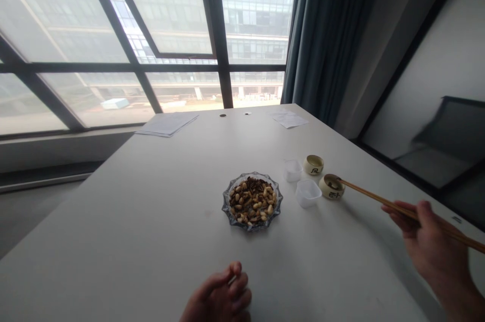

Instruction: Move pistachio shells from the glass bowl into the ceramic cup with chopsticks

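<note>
My right hand is closed around a pair of wooden chopsticks. Their tips reach into a small cream ceramic cup marked with a dark character; a few dark bits lie inside it. Whether the tips pinch a piece is too small to tell. To the left stands a scalloped glass bowl of mixed nuts and seeds, some pale like peanuts or pistachios, others dark and thin. Below that bowl my left hand rests with fingers curled in and thumb against the forefinger, nothing visible in it.
Beside the cream cup are a second ceramic cup and two clear plastic cups, a front one and a rear one. Papers lie at the far left of the white table, another sheet at the far right.
</note>
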Demonstrator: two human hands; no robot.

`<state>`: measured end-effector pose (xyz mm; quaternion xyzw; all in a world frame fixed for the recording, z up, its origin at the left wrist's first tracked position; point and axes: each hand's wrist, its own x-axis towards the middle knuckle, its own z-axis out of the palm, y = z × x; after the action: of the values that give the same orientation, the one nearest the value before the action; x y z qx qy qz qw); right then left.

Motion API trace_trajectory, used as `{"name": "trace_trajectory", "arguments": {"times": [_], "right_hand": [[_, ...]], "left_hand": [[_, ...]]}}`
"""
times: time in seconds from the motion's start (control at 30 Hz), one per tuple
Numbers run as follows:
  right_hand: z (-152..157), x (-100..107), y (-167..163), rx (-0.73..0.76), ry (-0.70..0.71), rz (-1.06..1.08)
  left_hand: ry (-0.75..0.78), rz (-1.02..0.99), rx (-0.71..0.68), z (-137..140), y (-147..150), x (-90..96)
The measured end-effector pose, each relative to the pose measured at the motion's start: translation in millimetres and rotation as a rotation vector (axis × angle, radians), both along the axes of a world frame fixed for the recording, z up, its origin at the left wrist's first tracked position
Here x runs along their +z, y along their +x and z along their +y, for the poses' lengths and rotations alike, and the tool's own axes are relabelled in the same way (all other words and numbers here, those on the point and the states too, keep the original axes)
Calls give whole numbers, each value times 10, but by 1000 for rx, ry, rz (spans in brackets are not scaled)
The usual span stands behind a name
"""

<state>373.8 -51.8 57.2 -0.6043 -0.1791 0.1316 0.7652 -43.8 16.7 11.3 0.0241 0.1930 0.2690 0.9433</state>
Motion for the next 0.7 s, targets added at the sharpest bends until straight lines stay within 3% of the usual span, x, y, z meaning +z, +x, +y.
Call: {"name": "trace_trajectory", "arguments": {"times": [0.23,0.5,0.6,0.7], "right_hand": [[20,-135,22,39,-56,-61],[97,55,-211,81,1,-177],[220,147,-527,221,3,-245],[394,213,-934,490,-1,-338]], "left_hand": [[10,11,-4,20,-10,19],[6,-27,-2,-6,-21,-11],[13,-37,-9,-6,-23,-21],[33,-46,-25,-9,-13,-18]]}}
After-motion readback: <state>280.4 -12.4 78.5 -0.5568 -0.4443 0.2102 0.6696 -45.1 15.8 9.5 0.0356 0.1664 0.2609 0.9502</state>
